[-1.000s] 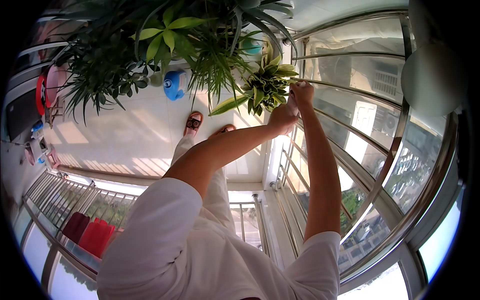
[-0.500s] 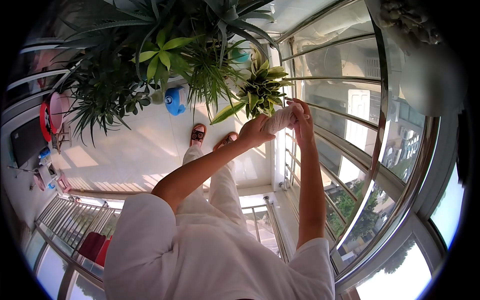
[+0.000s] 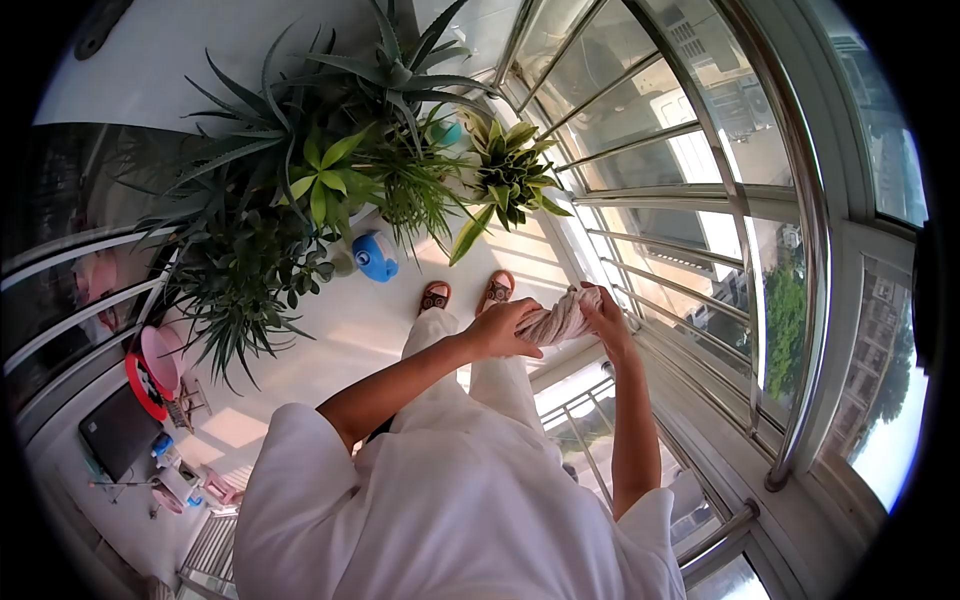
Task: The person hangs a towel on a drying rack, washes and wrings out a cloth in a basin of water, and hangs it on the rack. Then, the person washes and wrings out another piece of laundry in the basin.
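A bunched, twisted pale cloth (image 3: 557, 319) is held in front of my body, at about leg height in the view. My left hand (image 3: 502, 330) is closed around its left end, with the thumb and fingers on either side. My right hand (image 3: 607, 318) grips the right end, fingers curled over it. Folds run slantwise along the cloth between the two hands. Parts of the fingers are hidden behind it. The nearest plant is a potted one with yellow-edged leaves (image 3: 511, 172), just beyond the hands.
More potted plants, including a spiky aloe-like one (image 3: 395, 75), crowd the far side. A blue plastic container (image 3: 375, 256) stands on the pale floor (image 3: 355, 325) beside them. Metal railings (image 3: 650, 262) and windows line the right. Pink basins (image 3: 160, 358) and a dark panel (image 3: 120, 430) are at left.
Both hands have come down and closer to my body, still holding the cloth, away from the yellow-edged plant. The view has turned, showing more of the windows at right.
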The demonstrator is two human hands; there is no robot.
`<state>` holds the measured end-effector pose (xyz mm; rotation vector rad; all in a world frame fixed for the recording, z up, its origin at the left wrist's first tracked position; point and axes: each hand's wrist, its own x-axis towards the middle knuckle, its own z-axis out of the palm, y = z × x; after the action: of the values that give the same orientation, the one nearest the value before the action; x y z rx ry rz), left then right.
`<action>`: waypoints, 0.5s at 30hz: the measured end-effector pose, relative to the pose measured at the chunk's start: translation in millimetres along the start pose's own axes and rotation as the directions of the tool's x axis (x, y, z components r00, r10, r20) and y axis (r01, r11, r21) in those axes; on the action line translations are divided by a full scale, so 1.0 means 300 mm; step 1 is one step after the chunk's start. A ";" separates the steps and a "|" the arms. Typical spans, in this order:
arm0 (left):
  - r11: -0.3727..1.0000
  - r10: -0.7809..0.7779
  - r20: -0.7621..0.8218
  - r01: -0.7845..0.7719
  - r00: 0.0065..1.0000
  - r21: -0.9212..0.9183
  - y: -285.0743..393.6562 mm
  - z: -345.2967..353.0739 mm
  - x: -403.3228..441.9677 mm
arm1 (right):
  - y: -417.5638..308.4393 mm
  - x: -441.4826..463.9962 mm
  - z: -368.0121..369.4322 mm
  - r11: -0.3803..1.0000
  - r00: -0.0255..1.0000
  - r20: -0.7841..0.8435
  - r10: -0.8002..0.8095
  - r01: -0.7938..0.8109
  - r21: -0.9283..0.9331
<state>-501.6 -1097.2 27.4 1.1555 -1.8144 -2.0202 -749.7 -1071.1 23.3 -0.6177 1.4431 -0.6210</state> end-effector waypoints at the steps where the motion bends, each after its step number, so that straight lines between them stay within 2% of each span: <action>1: 1.000 -0.011 0.083 0.010 0.996 0.005 0.027 -0.028 -0.028 | 0.029 -0.058 -0.001 0.998 0.998 -0.027 0.059 -0.058 0.025; 2: 1.000 -0.023 0.163 0.021 0.986 0.011 0.038 -0.042 -0.059 | 0.079 -0.108 0.002 1.000 0.998 -0.055 -0.017 0.017 -0.004; 3: 0.974 -0.033 0.209 0.078 0.977 -0.211 -0.009 -0.035 -0.085 | 0.099 -0.174 0.034 0.997 0.993 -0.094 -0.073 0.075 0.023; 5: 0.773 -0.034 0.296 0.213 0.955 -0.598 -0.163 -0.019 -0.110 | 0.096 -0.319 0.099 0.978 0.967 -0.177 -0.185 0.198 0.059; 6: 0.618 -0.111 0.293 0.297 0.950 -0.728 -0.189 -0.024 -0.131 | 0.090 -0.391 0.155 0.927 0.909 -0.279 -0.309 0.353 0.124; 7: 0.560 -0.199 0.279 0.343 0.939 -0.754 -0.237 -0.006 -0.133 | 0.087 -0.453 0.190 0.910 0.871 -0.274 -0.408 0.413 -0.041; 8: 0.498 -0.288 0.270 0.384 0.919 -0.777 -0.285 0.013 -0.132 | 0.091 -0.502 0.230 0.854 0.812 -0.293 -0.504 0.418 -0.310; 9: 0.437 -0.374 0.261 0.418 0.890 -0.797 -0.314 0.026 -0.132 | 0.096 -0.543 0.272 0.740 0.751 -0.284 -0.596 0.376 -0.558; 10: 0.515 -0.408 0.163 0.374 0.898 -0.772 -0.305 0.042 -0.134 | 0.104 -0.581 0.325 0.806 0.718 -0.397 -0.572 0.401 -0.435; 11: 0.478 -0.420 0.160 0.368 0.893 -0.797 -0.295 0.060 -0.136 | 0.149 -0.605 0.347 0.844 0.709 -0.481 -0.515 0.322 -0.429; 13: 0.404 -0.439 0.152 0.346 0.885 -0.847 -0.268 0.101 -0.119 | 0.134 -0.689 0.391 0.847 0.667 -0.522 -0.531 0.395 -0.356; 15: 0.664 -0.362 0.120 0.346 0.925 -0.663 -0.292 0.127 -0.123 | 0.107 -0.766 0.427 0.819 0.618 -0.592 -0.517 0.558 -0.132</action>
<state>-470.9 -1025.4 -38.9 1.3206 -0.6958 -2.5296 -628.6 -883.0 165.3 -0.8613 1.8267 -1.4549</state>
